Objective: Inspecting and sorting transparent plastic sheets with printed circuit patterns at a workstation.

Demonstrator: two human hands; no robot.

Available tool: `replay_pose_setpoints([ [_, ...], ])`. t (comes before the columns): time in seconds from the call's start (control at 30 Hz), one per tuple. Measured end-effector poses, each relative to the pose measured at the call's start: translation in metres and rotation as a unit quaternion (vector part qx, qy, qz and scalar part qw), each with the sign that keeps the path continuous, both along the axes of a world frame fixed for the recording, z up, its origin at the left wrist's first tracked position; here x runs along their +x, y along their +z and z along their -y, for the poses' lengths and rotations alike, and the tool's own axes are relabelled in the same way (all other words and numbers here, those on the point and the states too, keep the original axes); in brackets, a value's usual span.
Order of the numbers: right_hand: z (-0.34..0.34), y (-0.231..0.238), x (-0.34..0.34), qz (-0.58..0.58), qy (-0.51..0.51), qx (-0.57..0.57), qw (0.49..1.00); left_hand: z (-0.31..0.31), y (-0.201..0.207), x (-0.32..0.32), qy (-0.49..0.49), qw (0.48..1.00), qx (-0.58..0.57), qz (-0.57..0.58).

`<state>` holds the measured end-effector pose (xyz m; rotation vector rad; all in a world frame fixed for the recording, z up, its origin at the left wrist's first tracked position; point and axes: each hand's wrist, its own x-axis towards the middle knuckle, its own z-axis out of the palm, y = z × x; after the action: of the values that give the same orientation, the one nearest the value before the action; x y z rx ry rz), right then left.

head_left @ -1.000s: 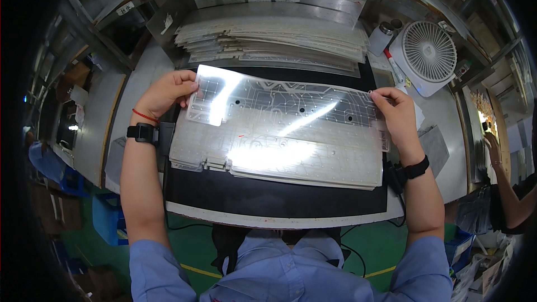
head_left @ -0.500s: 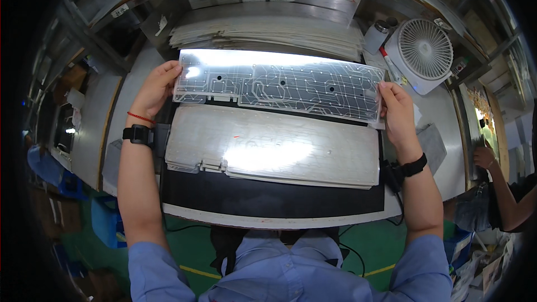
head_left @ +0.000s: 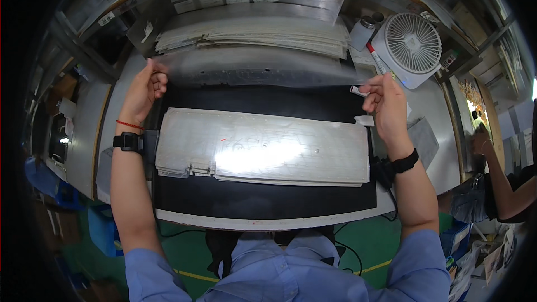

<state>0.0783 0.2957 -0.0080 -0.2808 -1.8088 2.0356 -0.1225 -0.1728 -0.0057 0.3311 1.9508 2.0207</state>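
A thin see-through circuit sheet [head_left: 240, 70], blurred by motion, is stretched between my hands above the far part of a black mat [head_left: 268, 198]. My left hand [head_left: 146, 90] is closed at its left end, thumb up and fingers curled. At the opposite end my right hand [head_left: 385, 103] is closed too, its fingertips smeared where they meet the sheet. Nearer me, a stack of similar clear sheets [head_left: 268, 145] lies on the mat, with a bright glare across it and a small red mark.
A tall pile of sheets [head_left: 257, 36] stands at the back under a shelf. To the right are a white fan [head_left: 413, 45], a bottle [head_left: 363, 31] and a red-and-white marker [head_left: 376, 59]. Another person's arm [head_left: 498, 168] shows at the far right.
The circuit sheet has moved away from me toward the back pile, its face tilting and its traces blurring. Both hands have turned with it, thumbs now upward.
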Motion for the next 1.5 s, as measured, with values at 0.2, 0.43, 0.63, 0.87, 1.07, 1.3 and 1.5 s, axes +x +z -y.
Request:
replay_pose_setpoints([
  [0.2,-0.003,-0.006,-0.002,-0.007,0.017,0.081,0.997,-0.002,-0.005,0.0,0.006,0.996,-0.077,-0.05],
  [0.43,-0.004,-0.01,-0.005,0.076,0.044,0.056,0.995,-0.011,0.0,0.009,0.005,0.995,-0.086,0.045],
  [0.63,-0.014,-0.022,-0.007,0.053,0.03,0.04,0.997,-0.011,0.002,0.012,0.009,0.996,-0.076,0.048],
  [0.87,-0.016,-0.022,-0.007,0.057,0.043,-0.029,0.997,-0.007,-0.004,0.005,-0.066,0.991,-0.104,0.052],
  [1.07,-0.011,-0.017,-0.005,0.039,0.053,-0.045,0.997,-0.006,-0.007,0.002,-0.047,0.996,-0.071,0.017],
  [1.3,-0.012,-0.018,-0.006,0.015,0.064,-0.059,0.996,-0.01,0.002,0.013,-0.079,0.995,-0.049,0.019],
  [1.5,-0.005,-0.012,-0.005,-0.019,0.064,-0.045,0.997,-0.009,0.012,0.021,-0.106,0.992,-0.053,0.043],
])
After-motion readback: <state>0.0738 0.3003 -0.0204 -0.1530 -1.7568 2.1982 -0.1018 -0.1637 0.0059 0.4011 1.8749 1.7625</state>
